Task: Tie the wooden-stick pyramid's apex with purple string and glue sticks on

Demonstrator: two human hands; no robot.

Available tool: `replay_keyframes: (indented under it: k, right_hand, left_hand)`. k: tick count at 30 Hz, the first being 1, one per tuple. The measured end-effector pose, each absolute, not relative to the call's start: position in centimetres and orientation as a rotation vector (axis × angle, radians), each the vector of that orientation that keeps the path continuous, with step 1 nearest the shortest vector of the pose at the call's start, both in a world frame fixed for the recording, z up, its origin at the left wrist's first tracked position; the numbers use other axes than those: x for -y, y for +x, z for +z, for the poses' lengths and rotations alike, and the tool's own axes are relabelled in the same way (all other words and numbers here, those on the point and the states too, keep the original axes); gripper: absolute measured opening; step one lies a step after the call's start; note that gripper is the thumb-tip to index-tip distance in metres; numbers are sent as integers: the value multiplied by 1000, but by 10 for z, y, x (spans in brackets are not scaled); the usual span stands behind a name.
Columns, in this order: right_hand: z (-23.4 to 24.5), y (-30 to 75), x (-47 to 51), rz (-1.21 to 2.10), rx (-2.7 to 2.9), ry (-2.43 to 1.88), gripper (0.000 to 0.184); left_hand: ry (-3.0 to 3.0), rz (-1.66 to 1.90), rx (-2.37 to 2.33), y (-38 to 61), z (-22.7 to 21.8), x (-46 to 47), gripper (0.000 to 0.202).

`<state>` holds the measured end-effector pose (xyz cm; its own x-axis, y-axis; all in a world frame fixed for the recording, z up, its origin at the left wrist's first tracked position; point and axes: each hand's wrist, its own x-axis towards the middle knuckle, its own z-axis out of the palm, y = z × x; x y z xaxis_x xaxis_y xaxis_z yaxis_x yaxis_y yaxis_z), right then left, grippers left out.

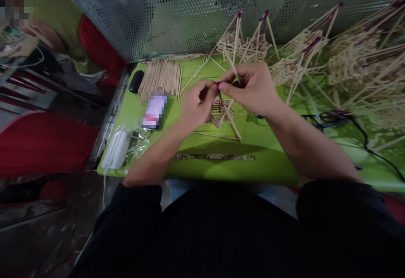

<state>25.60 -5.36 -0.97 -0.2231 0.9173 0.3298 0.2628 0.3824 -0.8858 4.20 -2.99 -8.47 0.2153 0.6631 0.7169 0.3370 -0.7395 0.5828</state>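
My left hand (196,104) is closed, thumb and forefinger pinching one side of a purple string (218,84). From the other side my right hand (255,87) pinches the same string, its fingertips almost touching the left ones. A thin wooden stick (231,63) passes up between the fingers of the right hand. Just below both hands, a star-shaped frame of stacked wooden sticks (219,120) rests on the green table (215,170), with dark red string running up from it. My fingers hide the exact shape of the string where they meet.
Left of my hands lie a pile of loose sticks (160,77), a black case (136,81), a phone (154,111) and a white charger (116,148). Finished-looking stick frames (297,65) crowd the right. A perforated metal panel (190,16) borders the back. A person (60,20) sits far left.
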Motion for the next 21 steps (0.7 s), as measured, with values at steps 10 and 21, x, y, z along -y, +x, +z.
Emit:
replay_keyframes:
  k: [10,21]
  right_hand:
    - [-10,255,62,650,1828,-1198,25]
    - [-2,262,65,439,1981,-1399,42]
  left_hand:
    - [2197,1546,-963,43,-81,36,31]
    - [2158,1539,-1146,45,-79,39,23]
